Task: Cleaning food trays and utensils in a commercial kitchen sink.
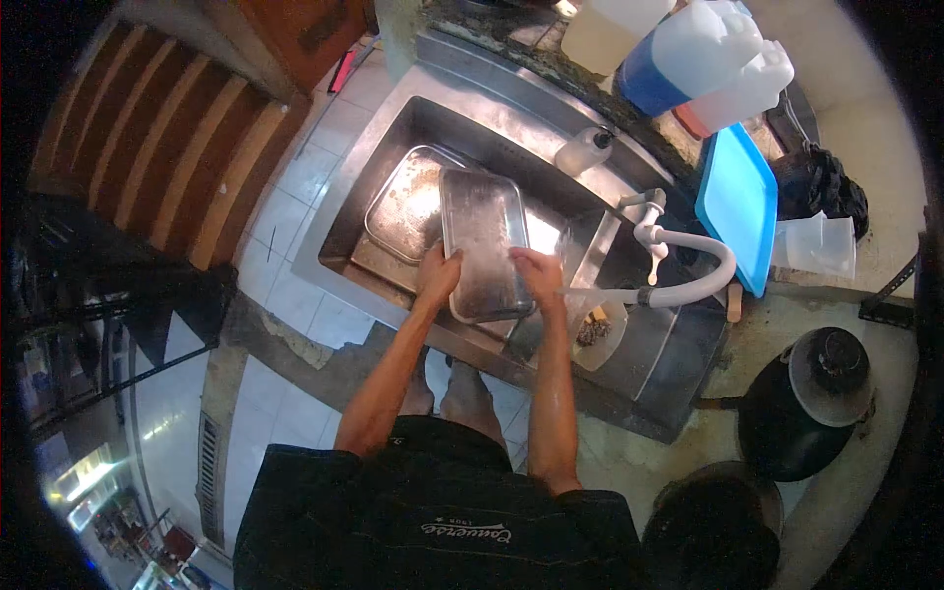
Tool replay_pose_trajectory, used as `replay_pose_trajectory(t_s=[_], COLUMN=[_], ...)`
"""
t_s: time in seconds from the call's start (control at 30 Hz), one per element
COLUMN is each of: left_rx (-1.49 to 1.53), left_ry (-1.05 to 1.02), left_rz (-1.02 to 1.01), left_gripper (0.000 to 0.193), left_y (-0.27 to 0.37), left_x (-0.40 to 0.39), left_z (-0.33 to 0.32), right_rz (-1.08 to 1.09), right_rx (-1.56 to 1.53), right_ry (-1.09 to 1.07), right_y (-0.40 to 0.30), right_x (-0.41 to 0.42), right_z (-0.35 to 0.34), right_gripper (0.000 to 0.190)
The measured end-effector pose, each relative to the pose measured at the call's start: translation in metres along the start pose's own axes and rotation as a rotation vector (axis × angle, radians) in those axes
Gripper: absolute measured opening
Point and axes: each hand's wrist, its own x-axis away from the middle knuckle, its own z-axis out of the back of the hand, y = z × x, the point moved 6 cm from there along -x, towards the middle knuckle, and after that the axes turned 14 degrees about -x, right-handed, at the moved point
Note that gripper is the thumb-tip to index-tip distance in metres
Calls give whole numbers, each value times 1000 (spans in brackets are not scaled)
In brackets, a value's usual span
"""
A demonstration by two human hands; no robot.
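Observation:
Over the basin of a stainless steel sink [457,125], a rectangular metal pan [487,221] is held at a slant. My left hand [439,276] grips its left long side near the lower end. My right hand [540,274] has hold of the opposite side, thumb on the pan. Whether the pan touches anything below it is hard to tell. Partly covered by it, a second metal tray [409,192] with brownish spots lies in the basin. A white hose [693,295] curves from the tap [649,210], its end pointing left beside my right wrist.
At the sink's right part sits a bowl with a scrubber and sponge [594,328]. A squirt bottle [584,151] stands on the back ledge. A blue tray [737,206] leans at the right, below plastic jugs [700,59]. Large dark pots [796,413] stand on the right.

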Motion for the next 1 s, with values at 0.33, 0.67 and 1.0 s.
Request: replay_pose_trajectory(t_s=[0.33,0.67,1.0], left_rx=[169,246,815], left_ry=[-232,346,19], left_rz=[93,-345,64], left_gripper=[27,41,57], left_y=[58,25,-6], left_x=[5,-81,14], left_z=[-6,37,240], right_rz=[140,-27,659], right_rx=[114,-262,384], right_ry=[-307,74,-1048], right_y=[-108,-162,-219], right_x=[62,81,122], right_z=[-41,-73,-218], right_gripper=[20,26,17])
